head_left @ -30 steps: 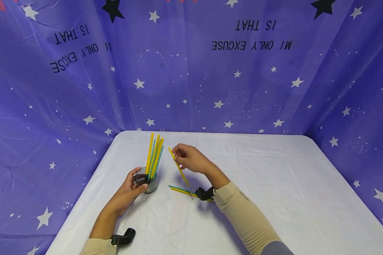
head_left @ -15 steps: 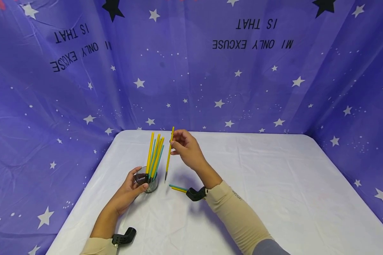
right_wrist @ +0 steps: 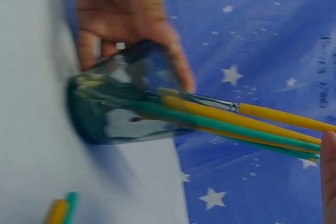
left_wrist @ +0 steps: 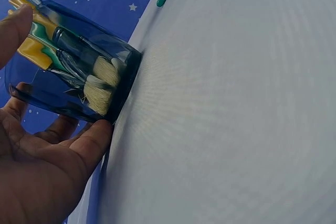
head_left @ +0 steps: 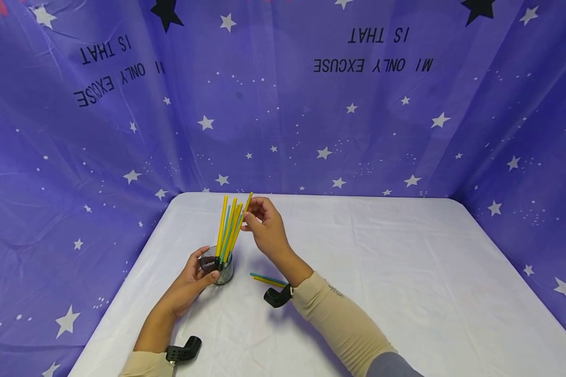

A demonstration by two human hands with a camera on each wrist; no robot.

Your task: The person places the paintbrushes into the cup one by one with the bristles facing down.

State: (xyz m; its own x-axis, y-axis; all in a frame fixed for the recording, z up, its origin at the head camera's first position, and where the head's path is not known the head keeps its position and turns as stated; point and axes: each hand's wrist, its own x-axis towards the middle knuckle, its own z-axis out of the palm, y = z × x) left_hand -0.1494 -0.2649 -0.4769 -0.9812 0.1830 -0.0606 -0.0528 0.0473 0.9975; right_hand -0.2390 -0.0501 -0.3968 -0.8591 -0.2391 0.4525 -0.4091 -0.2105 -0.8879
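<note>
My left hand (head_left: 188, 288) holds a clear glass (left_wrist: 58, 103) on the table, fingers and thumb round its side. Several paintbrushes with yellow and teal handles lean in the glass, bristles down, as the left wrist view shows. My right hand (head_left: 268, 228) pinches a yellow-handled paintbrush (right_wrist: 283, 117) near the top of its handle. That brush points bristles down, and its metal ferrule (right_wrist: 212, 102) overlaps the mouth of the glass in the right wrist view. In the head view its lower part merges with the other brushes.
A teal brush (head_left: 264, 276) and a yellow brush (head_left: 266, 281) lie on the white-covered table (head_left: 405, 293), partly hidden by the right wrist's black camera (head_left: 277, 297). A purple star-patterned curtain (head_left: 287, 104) hangs behind the table and at its sides.
My right hand has lifted the yellow paintbrush from above the lying brushes, turned it upright and carried it left to the glass. The left hand and the glass have stayed put.
</note>
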